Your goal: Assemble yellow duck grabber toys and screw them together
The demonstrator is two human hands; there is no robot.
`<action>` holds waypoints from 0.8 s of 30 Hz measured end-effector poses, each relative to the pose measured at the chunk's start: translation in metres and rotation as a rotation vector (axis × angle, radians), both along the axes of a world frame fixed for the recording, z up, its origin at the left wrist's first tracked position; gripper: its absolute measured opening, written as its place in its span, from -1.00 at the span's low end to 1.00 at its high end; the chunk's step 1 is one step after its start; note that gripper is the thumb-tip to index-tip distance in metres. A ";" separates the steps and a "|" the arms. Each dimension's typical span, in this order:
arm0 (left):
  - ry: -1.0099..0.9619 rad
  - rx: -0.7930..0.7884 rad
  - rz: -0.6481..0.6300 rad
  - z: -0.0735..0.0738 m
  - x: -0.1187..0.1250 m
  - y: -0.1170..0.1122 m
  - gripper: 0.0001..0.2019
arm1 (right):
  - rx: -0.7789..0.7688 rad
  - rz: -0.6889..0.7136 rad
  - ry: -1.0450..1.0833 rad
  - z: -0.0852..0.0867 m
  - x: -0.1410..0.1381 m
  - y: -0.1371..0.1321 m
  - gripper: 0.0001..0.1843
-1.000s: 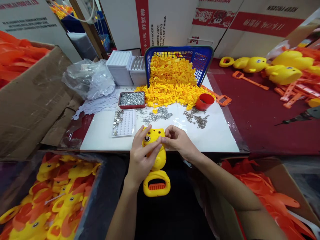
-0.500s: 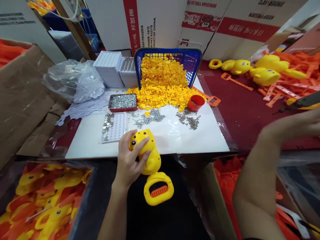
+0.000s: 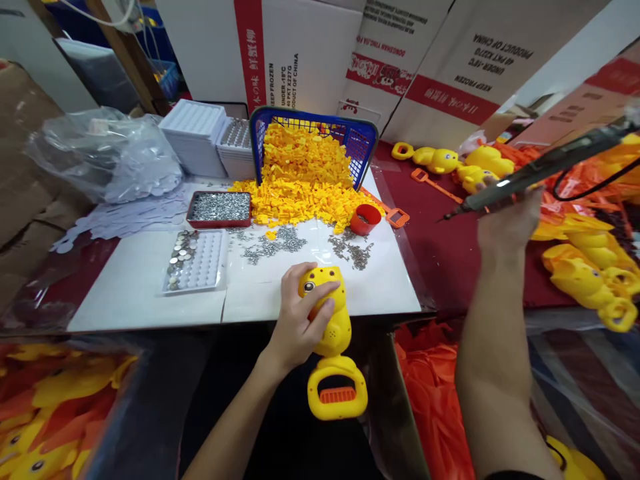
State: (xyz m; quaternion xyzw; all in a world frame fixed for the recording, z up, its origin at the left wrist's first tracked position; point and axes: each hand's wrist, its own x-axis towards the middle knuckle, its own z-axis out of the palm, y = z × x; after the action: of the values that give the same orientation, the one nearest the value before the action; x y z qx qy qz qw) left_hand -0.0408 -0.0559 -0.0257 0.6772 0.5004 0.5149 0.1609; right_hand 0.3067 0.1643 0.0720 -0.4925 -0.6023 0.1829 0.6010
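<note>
Largest, the white cartons [image 3: 313, 40] behind the table [image 3: 260, 300] read "KEEP FROZEN", "UNDER -18°C" and "PRODUCT OF CHINA". The right hand [image 3: 510, 223] appears to grip an electric screwdriver [image 3: 540, 168] off to the right, while the left hand [image 3: 300, 310] grasps a yellow toy [image 3: 336, 327] at the table's near edge. A slack left grip could drop the toy; a careless sweep could scatter the loose screws [image 3: 358, 255].
</note>
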 end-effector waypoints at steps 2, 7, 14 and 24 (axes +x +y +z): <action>-0.048 -0.033 -0.020 -0.001 0.007 0.003 -0.74 | -0.034 0.079 0.111 0.008 -0.023 -0.007 -0.39; -0.041 -0.058 -0.024 -0.001 0.013 0.006 -0.73 | -0.136 0.440 0.479 0.027 -0.102 -0.060 -0.48; -0.146 -0.220 -0.043 0.005 0.009 0.006 -0.77 | -0.188 1.045 0.386 0.037 -0.172 -0.126 -0.54; -0.164 -0.242 -0.034 0.009 0.013 0.007 -0.78 | -0.130 0.523 0.381 0.032 -0.211 -0.155 -0.57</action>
State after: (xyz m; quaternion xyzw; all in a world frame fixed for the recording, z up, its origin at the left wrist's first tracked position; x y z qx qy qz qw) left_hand -0.0277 -0.0492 -0.0170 0.6169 0.5324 0.5016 0.2905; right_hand 0.0958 0.0091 0.1040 -0.3154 -0.5721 0.4580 0.6029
